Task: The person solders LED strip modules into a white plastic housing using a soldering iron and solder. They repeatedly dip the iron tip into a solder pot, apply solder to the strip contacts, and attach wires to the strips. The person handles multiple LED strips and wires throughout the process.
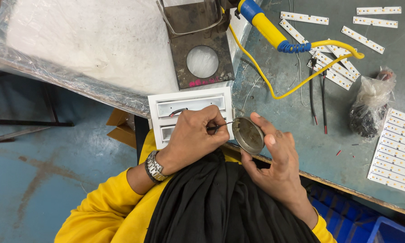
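- Black cloth [220, 202] drapes over the lap at 6 o'clock, with yellow sleeves [103, 211] on either side of it.
- At the picture's centre, the left hand [191, 135], a metal wristwatch [155, 167] on its wrist, pinches a thin wire [220, 126] between its fingertips, the other fingers curled in.
- That wire's bare tip reaches to 3 o'clock and meets the rim of a small round tin [248, 134].
- Just right of it, the right hand [274, 157] grips the tin, thumb along its right edge and fingers behind, tilting its open face toward the left hand.
- Under the left hand lies a white rectangular housing [191, 108] with two slots (a dark wire shows in the upper one).
- At 12 o'clock stands a dark metal stand [201, 54] with a round hole.
- Toward 1 o'clock lies a soldering iron [263, 22] with a blue and yellow handle, its yellow cord [301, 81] looping over the grey workbench [279, 108].
- White LED strips [333, 63] lie scattered at 2 o'clock, more in a panel [396, 153] at 3 o'clock, beside a clear plastic bag [369, 108].
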